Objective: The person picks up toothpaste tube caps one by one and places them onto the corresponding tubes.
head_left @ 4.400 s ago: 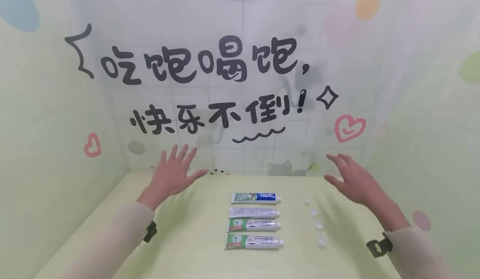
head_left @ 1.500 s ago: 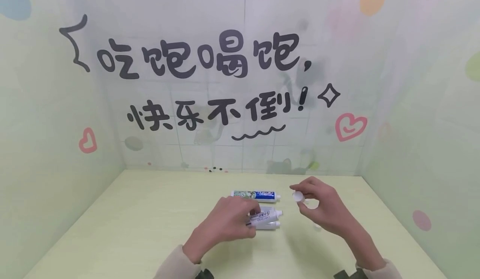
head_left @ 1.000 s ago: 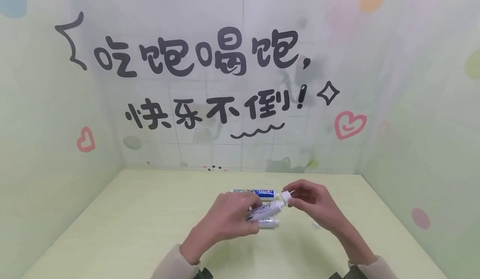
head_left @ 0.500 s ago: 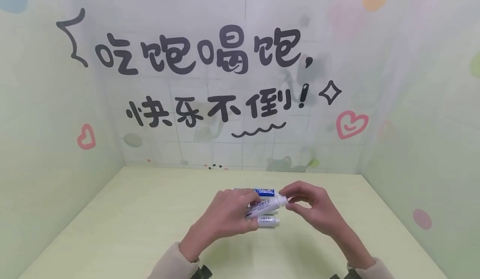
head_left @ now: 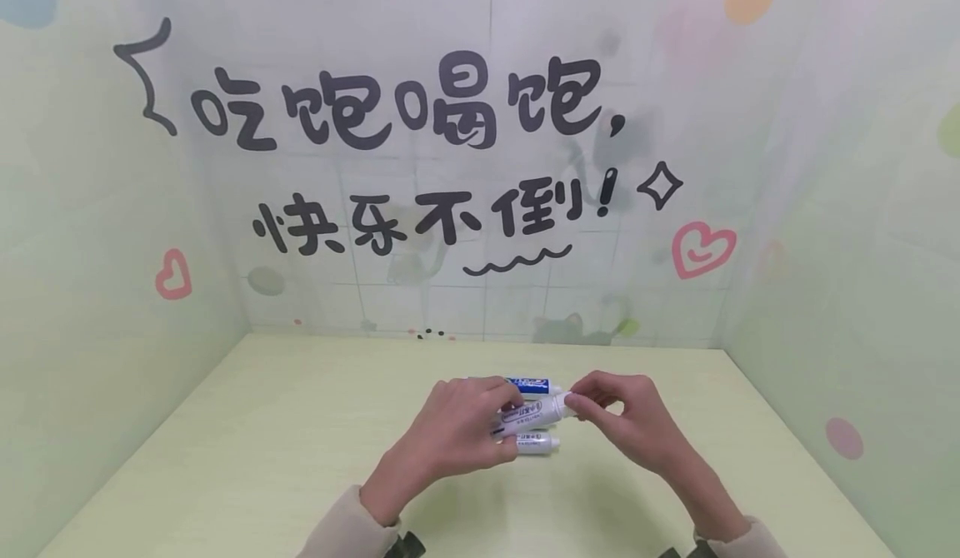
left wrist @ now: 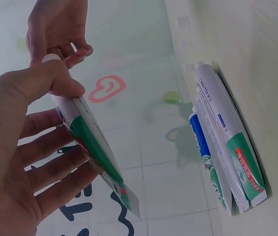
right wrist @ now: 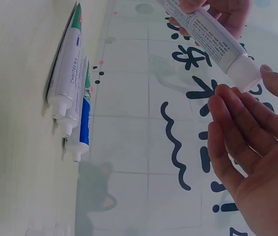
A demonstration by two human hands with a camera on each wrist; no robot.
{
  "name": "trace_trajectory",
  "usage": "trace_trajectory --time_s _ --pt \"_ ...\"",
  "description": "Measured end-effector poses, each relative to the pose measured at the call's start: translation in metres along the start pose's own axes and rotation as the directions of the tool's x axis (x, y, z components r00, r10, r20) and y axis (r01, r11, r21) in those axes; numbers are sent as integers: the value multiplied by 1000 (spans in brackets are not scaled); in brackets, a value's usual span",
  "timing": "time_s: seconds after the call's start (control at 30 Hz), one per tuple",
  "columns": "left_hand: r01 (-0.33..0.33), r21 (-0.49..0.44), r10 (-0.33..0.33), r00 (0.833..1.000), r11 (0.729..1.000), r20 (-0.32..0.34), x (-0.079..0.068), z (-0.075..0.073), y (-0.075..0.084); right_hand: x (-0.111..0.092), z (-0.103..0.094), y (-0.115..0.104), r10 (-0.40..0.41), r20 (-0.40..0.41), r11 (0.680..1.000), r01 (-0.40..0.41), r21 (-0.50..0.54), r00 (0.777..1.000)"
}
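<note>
My left hand (head_left: 453, 425) grips a white and green toothpaste tube (left wrist: 99, 150) between thumb and fingers, raised over the table and tilted, its nozzle end to the right. At that end, my right hand (head_left: 637, 420) pinches a white screw cap (right wrist: 243, 73) with thumb and fingertips. The cap sits at the mouth of the tube. Below lie three more toothpaste tubes side by side: a blue and green one (head_left: 532, 386) at the back, a white one (right wrist: 69, 115) in the middle and a white and green one (left wrist: 230, 123) in front. Their nozzles are uncapped.
Several loose white caps (left wrist: 183, 45) lie in a row on the pale table (head_left: 262, 458), beyond the nozzles; my right hand hides them in the head view. A printed curtain (head_left: 360, 125) encloses the table at the back and both sides.
Both hands were spread over the table at first. The left has lifted a tube; the right has taken a cap and brought it onto the tube's mouth. Lately the right fingers have shifted around the cap.
</note>
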State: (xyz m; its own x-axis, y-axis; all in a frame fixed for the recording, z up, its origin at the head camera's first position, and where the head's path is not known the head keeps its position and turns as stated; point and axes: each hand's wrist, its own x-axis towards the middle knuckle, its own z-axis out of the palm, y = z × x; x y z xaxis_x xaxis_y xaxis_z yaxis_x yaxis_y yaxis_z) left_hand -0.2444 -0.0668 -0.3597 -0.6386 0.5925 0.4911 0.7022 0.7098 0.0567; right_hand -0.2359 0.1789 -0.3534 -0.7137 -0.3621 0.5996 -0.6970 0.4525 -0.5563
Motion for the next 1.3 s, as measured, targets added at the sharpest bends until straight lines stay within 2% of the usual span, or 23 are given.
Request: trace_trajectory --time_s 0.13,0.23,0.33,0.43,0.53,0.7,1.17,1.23,1.3 --pt "-6 -1 6 1000 1000 -2 0 0 1 -2 4 7 30 -22 991 -33 -130 999" --pt "-4 -6 4 1000 1000 -5 1 0 1 -1 2 10 10 -34 979 -17 -205 999" --pt "0 -17 0 1000 1000 -10 1 -1 1 -1 -3 9 -33 -20 988 29 -151 999" --pt "2 -23 -3 1000 1000 -13 1 -1 0 -1 -7 8 -86 29 994 88 -60 996" --pt "3 -26 -3 1000 1000 -15 0 0 0 0 -8 8 -127 77 991 130 -27 989" --pt "-2 -24 1 1000 1000 -24 0 1 -2 0 -7 10 -131 88 990 134 -35 988" --pt "-27 -18 27 1000 999 -16 0 0 -1 -2 -3 9 -39 62 991 46 -125 997" --pt "-24 -22 23 1000 999 -9 0 0 -1 -1 -4 9 -56 44 991 61 -119 997" --pt "-20 -25 20 1000 1000 -1 -1 0 -1 -1 -4 8 -108 18 989 110 -98 994"
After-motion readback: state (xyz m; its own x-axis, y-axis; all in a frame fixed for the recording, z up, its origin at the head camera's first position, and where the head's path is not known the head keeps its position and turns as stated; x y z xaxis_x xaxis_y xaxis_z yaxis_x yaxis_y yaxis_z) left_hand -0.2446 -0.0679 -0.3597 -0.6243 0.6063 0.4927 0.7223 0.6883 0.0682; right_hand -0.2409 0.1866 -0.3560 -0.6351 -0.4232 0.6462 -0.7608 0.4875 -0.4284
